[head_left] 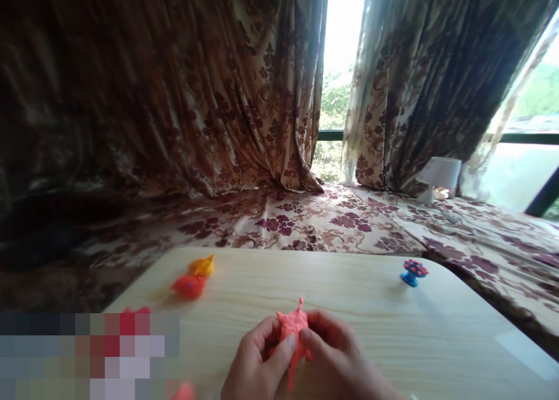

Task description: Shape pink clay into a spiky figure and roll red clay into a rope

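Between both hands, just above the near part of the table, is a coral-pink figure [293, 324] that looks like soft modelling clay. A thin stalk with a small knob sticks up from its top, and a tapering piece hangs below. My left hand [259, 356] pinches its left side, thumb on the front. My right hand [336, 347] grips the right side, with the thumb pressed against the front and the fingers behind. Parts of the figure's sides are covered by the fingers.
On the pale wooden table [244, 272] lie a yellow clay lump [201, 265] and a red one [189, 287] at left. A blue piece with a dotted top [414, 272] stands at right. A pink bit [183, 392] is near the front. Behind are a lamp [439, 172] and curtains [262, 97].
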The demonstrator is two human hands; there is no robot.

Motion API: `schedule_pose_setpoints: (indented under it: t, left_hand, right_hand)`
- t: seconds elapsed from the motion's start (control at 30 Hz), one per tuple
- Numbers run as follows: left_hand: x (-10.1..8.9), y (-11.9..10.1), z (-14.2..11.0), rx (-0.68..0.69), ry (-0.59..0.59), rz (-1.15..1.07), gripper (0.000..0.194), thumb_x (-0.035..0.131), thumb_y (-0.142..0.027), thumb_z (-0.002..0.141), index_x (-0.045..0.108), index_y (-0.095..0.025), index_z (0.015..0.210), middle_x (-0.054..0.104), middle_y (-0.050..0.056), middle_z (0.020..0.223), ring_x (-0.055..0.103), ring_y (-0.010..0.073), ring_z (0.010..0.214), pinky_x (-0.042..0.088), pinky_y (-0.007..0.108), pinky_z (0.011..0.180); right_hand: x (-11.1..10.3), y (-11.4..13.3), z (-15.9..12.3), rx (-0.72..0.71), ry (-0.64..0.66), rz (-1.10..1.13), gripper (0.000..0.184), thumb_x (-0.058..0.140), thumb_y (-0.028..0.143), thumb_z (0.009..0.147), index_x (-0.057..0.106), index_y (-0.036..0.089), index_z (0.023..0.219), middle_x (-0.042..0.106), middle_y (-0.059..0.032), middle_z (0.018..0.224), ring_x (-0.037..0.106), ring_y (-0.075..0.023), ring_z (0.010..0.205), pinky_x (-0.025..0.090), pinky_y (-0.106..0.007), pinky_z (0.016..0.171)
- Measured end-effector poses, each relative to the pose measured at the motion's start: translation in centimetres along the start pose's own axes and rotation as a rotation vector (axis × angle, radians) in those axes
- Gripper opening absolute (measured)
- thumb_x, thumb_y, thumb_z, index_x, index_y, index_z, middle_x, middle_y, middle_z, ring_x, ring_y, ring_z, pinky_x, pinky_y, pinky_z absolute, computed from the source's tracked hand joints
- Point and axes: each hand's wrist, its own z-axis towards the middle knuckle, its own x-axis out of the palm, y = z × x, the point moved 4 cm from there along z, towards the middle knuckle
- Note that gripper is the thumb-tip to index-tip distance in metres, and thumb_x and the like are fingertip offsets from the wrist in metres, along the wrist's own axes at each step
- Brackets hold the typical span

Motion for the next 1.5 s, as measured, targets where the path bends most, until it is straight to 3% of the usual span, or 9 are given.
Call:
schedule_pose_setpoints:
  t: [0.2, 0.4, 0.7, 0.97, 1.27, 1.5]
  left_hand:
    - [0.5, -0.1, -0.2, 0.007, 0.036, 0.025, 0.023, 0.060, -0.034, 0.077, 0.067, -0.014, 0.085, 0.069, 0.004, 0.076, 0.059, 0.0162, 0.072, 0.044, 0.023, 0.070]
    - [0.4, 0.4, -0.2, 0.017, 0.059, 0.037, 0.019, 0.062, -0.027, 0.075, 0.068, -0.015, 0.087, 0.070, 0.005, 0.080, 0.061, 0.0179, 0.075, 0.046, 0.024, 0.074]
    - [0.0, 0.6, 0.3, 0.003, 0.056, -0.027, 0.024, 0.062, -0.030, 0.077, 0.067, -0.014, 0.093, 0.071, 0.005, 0.083, 0.060, 0.0167, 0.077, 0.046, 0.024, 0.072]
    - [0.0, 0.9, 0.3, 0.021, 0.053, -0.044, 0.022, 0.065, -0.029, 0.075, 0.067, -0.014, 0.091, 0.071, 0.004, 0.082, 0.062, 0.0185, 0.082, 0.047, 0.024, 0.074]
    - [-0.1, 0.7, 0.4, -0.003, 0.020, -0.013, 0.023, 0.061, -0.035, 0.077, 0.065, -0.013, 0.083, 0.066, 0.002, 0.073, 0.057, 0.0136, 0.068, 0.044, 0.021, 0.062]
    - [0.0, 0.8, 0.2, 0.050, 0.011, 0.029, 0.017, 0.060, -0.031, 0.079, 0.063, -0.015, 0.085, 0.067, 0.003, 0.079, 0.059, 0.0162, 0.077, 0.047, 0.024, 0.070]
  right_hand:
    - [0.0, 0.1, -0.2, 0.032, 0.006, -0.011, 0.022, 0.063, 0.035, 0.080, 0.065, 0.014, 0.086, 0.064, -0.0021, 0.077, 0.057, -0.0169, 0.078, 0.044, -0.025, 0.069]
    - [-0.3, -0.5, -0.3, -0.012, -0.016, -0.023, 0.021, 0.062, 0.035, 0.081, 0.064, 0.015, 0.086, 0.064, -0.0021, 0.076, 0.058, -0.0168, 0.075, 0.045, -0.025, 0.067]
    - [-0.1, 0.9, -0.6, -0.033, 0.056, -0.010, 0.023, 0.058, 0.028, 0.086, 0.064, 0.021, 0.107, 0.069, -0.0027, 0.097, 0.061, -0.0167, 0.087, 0.046, -0.026, 0.079]
    - [0.1, 1.5, -0.8, -0.033, 0.075, 0.013, 0.025, 0.060, 0.029, 0.084, 0.065, 0.019, 0.106, 0.070, -0.0048, 0.099, 0.062, -0.0202, 0.092, 0.046, -0.031, 0.086]
    - [0.3, 1.6, -1.1, -0.015, 0.090, 0.020, 0.024, 0.060, 0.028, 0.084, 0.066, 0.019, 0.105, 0.070, -0.0044, 0.097, 0.062, -0.0201, 0.093, 0.046, -0.030, 0.085]
    - [0.6, 1.4, -1.2, -0.020, 0.103, -0.006, 0.023, 0.060, 0.028, 0.084, 0.065, 0.018, 0.105, 0.069, -0.0053, 0.098, 0.062, -0.0198, 0.091, 0.047, -0.031, 0.085]
